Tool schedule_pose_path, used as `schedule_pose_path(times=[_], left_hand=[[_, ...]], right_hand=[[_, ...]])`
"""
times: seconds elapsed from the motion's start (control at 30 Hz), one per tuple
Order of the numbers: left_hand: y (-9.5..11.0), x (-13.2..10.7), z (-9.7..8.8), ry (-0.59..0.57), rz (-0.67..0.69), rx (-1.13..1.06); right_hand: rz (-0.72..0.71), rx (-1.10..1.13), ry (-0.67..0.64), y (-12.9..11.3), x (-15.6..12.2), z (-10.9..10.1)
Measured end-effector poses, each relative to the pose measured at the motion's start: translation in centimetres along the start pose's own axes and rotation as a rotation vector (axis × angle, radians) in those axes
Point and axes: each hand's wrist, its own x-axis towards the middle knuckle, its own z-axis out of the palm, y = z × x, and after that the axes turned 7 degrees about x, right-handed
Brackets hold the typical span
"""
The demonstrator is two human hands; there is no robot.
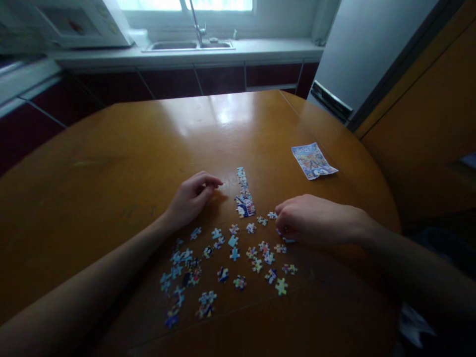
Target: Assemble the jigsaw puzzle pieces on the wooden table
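Fingers (211, 181) of the left hand (191, 198) are curling inward, thumb and forefinger pinching together at their tips just left of the assembled strip of colourful cardboard jigsaw pieces (244, 197). Whether a piece is sitting between those tips cannot be told. The hand is resting on its outer edge on the round, glossy brown wooden table (122, 148), and the forearm is stretching back toward the lower left.

The strip is lying near the middle of the table, between the two hands. Its long axis is running away from the person, with the narrow far end pointing toward the window side and leaning slightly left. The wider near end is sitting just above the loose pieces.

The right hand (312, 218) is lying knuckles up to the right of the strip. Its fingers (285, 207) are folding down and under, touching the nearest of the small scattered multicoloured jigsaw pieces (223, 258). They are hiding whether anything is gripped beneath them. Those loose pieces are spreading across the table between the forearms, well apart from one another.

Farther right, a small printed colourful picture leaflet (314, 160) is lying flat near the table's edge. Beyond the table, a steel sink with a curved tap (195, 37) is sitting under the window, and a grey refrigerator (357, 54) is standing at the right.
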Motion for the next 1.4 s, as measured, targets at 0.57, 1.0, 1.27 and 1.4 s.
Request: schedule_pose_path(times=[0.57, 1.0, 1.27, 1.4], left_hand=[[-0.2, -0.1, 0.1, -0.012, -0.001, -0.02], [-0.3, -0.2, 0.3, -0.015, 0.01, -0.036], [-0.1, -0.2, 0.2, -0.013, 0.019, -0.039], [-0.1, -0.2, 0.2, -0.011, 0.018, -0.046]], right_hand=[[-0.011, -0.048, -0.013, -1.9, 0.0, 1.4], [0.014, -0.041, -0.022, -2.3, 0.2, 1.6], [-0.037, -0.03, -0.022, -1.8, 0.0, 1.5], [-0.068, -0.039, 0.068, -0.3, -0.1, 0.5]])
